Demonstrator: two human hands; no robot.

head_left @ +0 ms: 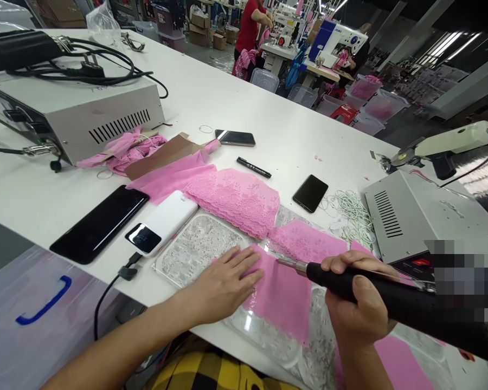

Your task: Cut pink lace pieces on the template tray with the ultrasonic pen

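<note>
My left hand (231,281) lies flat with its fingers stretched out, pressing the left edge of a pink fabric piece (284,303). That piece rests on a grey speckled mat (203,244) with a clear cover. Wrapped round the black handle of an ultrasonic welding gun (374,292) is my right hand (361,298). The gun's metal tip (288,264) is at the upper part of the pink piece; whether it touches I cannot tell. Just beyond lie a stack of pink lace (236,200) and another pink lace piece (305,241).
Grey metal boxes stand at left (106,119) and right (402,211), the right one bearing a white-handled tool (451,143). Nearby are a white power bank (162,222), a black tablet (101,222), phones (311,193), a marker (254,167) and tangled cord (352,214). A co-worker (250,27) stands behind.
</note>
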